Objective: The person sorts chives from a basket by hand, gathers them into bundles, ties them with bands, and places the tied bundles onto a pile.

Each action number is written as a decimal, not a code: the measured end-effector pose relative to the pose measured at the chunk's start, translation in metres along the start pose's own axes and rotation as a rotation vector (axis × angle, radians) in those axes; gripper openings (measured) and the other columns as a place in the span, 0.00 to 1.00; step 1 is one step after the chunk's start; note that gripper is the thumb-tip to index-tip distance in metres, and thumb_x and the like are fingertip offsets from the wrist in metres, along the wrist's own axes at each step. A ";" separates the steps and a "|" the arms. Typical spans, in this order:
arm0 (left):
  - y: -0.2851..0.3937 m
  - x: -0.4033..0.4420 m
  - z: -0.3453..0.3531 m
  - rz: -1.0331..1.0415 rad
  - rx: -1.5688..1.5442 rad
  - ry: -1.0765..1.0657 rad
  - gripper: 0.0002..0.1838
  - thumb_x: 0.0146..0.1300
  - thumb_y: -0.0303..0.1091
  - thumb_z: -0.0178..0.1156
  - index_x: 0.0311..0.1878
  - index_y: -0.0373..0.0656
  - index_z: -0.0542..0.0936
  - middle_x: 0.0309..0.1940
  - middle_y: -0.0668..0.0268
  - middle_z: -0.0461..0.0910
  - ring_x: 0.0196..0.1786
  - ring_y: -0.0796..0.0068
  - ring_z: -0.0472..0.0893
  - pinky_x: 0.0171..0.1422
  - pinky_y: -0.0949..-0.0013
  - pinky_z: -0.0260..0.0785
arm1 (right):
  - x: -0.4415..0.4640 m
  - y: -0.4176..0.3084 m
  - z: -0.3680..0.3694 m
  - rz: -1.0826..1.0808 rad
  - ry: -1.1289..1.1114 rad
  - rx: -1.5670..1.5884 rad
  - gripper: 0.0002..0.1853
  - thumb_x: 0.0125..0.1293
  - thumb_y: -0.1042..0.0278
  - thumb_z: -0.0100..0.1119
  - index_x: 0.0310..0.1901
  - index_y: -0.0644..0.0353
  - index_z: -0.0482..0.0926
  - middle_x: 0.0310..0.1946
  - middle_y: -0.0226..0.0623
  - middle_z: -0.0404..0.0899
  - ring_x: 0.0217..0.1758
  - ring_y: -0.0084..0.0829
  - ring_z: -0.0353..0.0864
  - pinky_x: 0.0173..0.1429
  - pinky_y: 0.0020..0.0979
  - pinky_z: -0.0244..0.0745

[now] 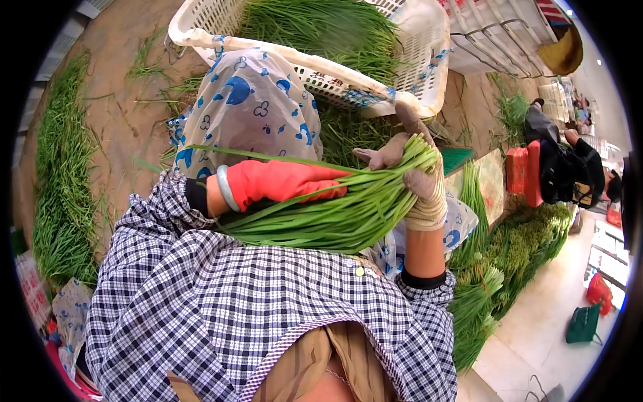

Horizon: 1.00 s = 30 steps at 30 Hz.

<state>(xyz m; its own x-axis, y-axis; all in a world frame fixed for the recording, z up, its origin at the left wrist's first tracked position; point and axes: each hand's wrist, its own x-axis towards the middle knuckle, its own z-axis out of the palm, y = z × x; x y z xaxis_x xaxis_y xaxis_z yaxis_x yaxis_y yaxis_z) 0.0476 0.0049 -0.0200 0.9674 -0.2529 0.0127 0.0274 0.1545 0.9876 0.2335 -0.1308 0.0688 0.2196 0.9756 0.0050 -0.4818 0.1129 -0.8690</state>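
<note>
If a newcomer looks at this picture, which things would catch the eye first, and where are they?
Probably the bright red-gloved left hand near the middle, lying against a big bunch of long green stalks, whose pale ends the right hand grips. Next, perhaps, the white plastic basket at the top, with more greens inside, and the blue-printed plastic sheet just below it.

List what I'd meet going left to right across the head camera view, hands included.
Long heap of greens on the floor, red-gloved left hand, gloved right hand, red blocky object, dark green item.
</note>
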 end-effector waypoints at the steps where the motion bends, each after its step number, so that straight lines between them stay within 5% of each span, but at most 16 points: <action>1: 0.008 -0.002 -0.002 -0.024 -0.063 -0.006 0.31 0.77 0.46 0.46 0.75 0.36 0.58 0.67 0.59 0.70 0.67 0.73 0.69 0.69 0.71 0.62 | 0.000 0.003 -0.004 -0.038 0.067 0.000 0.42 0.52 0.70 0.71 0.68 0.69 0.62 0.36 0.44 0.81 0.38 0.39 0.85 0.57 0.54 0.79; 4: 0.036 -0.011 -0.006 -0.206 -0.228 0.083 0.36 0.72 0.47 0.57 0.74 0.37 0.59 0.69 0.60 0.68 0.68 0.73 0.68 0.71 0.70 0.61 | -0.003 -0.005 -0.003 -0.160 0.298 -0.082 0.30 0.59 0.67 0.67 0.62 0.67 0.67 0.33 0.41 0.80 0.36 0.38 0.84 0.57 0.54 0.80; 7: 0.039 -0.035 -0.032 -0.189 -0.119 -0.019 0.35 0.70 0.43 0.60 0.74 0.38 0.61 0.66 0.61 0.72 0.67 0.73 0.69 0.71 0.68 0.62 | -0.021 -0.059 -0.012 -0.455 0.470 -0.165 0.20 0.64 0.64 0.62 0.55 0.59 0.71 0.36 0.42 0.82 0.40 0.38 0.84 0.52 0.40 0.81; 10: 0.044 -0.059 -0.063 -0.178 -0.071 0.167 0.32 0.69 0.38 0.60 0.73 0.39 0.63 0.63 0.60 0.75 0.58 0.76 0.76 0.63 0.71 0.69 | -0.047 -0.131 -0.021 -0.829 0.475 -0.294 0.13 0.68 0.66 0.57 0.52 0.58 0.72 0.40 0.42 0.81 0.53 0.38 0.80 0.71 0.53 0.67; 12: 0.071 -0.074 -0.074 -0.416 -0.126 0.405 0.30 0.69 0.38 0.59 0.71 0.41 0.66 0.59 0.61 0.78 0.43 0.83 0.79 0.48 0.79 0.71 | -0.054 -0.173 -0.029 -0.952 0.655 -0.239 0.12 0.69 0.67 0.56 0.51 0.58 0.74 0.42 0.38 0.81 0.56 0.43 0.79 0.74 0.59 0.60; 14: 0.062 -0.072 -0.088 -0.273 -0.167 0.454 0.27 0.70 0.37 0.58 0.71 0.45 0.68 0.58 0.62 0.79 0.35 0.87 0.76 0.39 0.84 0.67 | -0.074 -0.201 -0.058 -0.951 0.432 -0.328 0.11 0.69 0.67 0.56 0.51 0.56 0.75 0.44 0.35 0.82 0.58 0.45 0.79 0.74 0.60 0.61; 19: 0.072 -0.050 -0.078 -0.054 -0.092 0.761 0.24 0.74 0.35 0.52 0.72 0.48 0.68 0.57 0.66 0.79 0.46 0.83 0.80 0.50 0.79 0.71 | -0.090 -0.226 -0.050 -0.971 0.331 -0.225 0.12 0.70 0.62 0.56 0.51 0.57 0.76 0.47 0.44 0.83 0.62 0.49 0.75 0.75 0.56 0.60; 20: 0.073 -0.045 -0.077 -0.038 -0.091 0.750 0.24 0.74 0.35 0.52 0.72 0.48 0.68 0.57 0.66 0.79 0.46 0.83 0.80 0.50 0.79 0.71 | -0.088 -0.230 -0.052 -1.105 0.534 -0.410 0.13 0.69 0.63 0.57 0.50 0.60 0.76 0.45 0.44 0.83 0.58 0.49 0.79 0.72 0.55 0.65; 24: 0.082 -0.035 -0.063 0.006 0.045 0.715 0.23 0.75 0.36 0.52 0.71 0.47 0.69 0.56 0.66 0.80 0.51 0.78 0.80 0.57 0.73 0.72 | -0.069 -0.244 -0.041 -1.072 0.683 -0.628 0.15 0.64 0.76 0.61 0.51 0.65 0.72 0.39 0.52 0.82 0.46 0.45 0.84 0.59 0.51 0.80; 26: 0.093 -0.030 -0.056 -0.089 0.012 0.510 0.22 0.75 0.36 0.52 0.69 0.45 0.71 0.54 0.64 0.81 0.50 0.77 0.81 0.56 0.72 0.73 | -0.040 -0.237 -0.013 -1.182 0.751 -0.798 0.09 0.66 0.74 0.61 0.44 0.69 0.78 0.39 0.47 0.83 0.43 0.38 0.84 0.55 0.39 0.82; 28: 0.097 -0.013 -0.046 -0.077 -0.080 0.314 0.20 0.76 0.35 0.49 0.67 0.41 0.73 0.53 0.60 0.82 0.49 0.73 0.83 0.55 0.71 0.76 | -0.003 -0.221 0.014 -1.243 0.747 -0.821 0.15 0.58 0.85 0.65 0.48 0.70 0.77 0.40 0.49 0.84 0.41 0.40 0.85 0.51 0.37 0.84; 30: 0.101 -0.003 -0.033 -0.042 -0.217 0.119 0.26 0.77 0.45 0.46 0.69 0.37 0.68 0.54 0.55 0.81 0.51 0.68 0.84 0.54 0.69 0.77 | 0.022 -0.200 0.029 -1.280 0.473 -1.152 0.17 0.59 0.85 0.64 0.51 0.68 0.77 0.40 0.46 0.84 0.42 0.38 0.86 0.51 0.35 0.84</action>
<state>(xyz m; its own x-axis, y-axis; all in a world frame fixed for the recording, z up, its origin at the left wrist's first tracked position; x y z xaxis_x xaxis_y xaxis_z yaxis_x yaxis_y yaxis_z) 0.0559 0.0525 0.0745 0.9868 -0.1509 -0.0589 0.1091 0.3507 0.9301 0.3099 -0.1265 0.2574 0.2449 0.2393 0.9396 0.9001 0.3039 -0.3121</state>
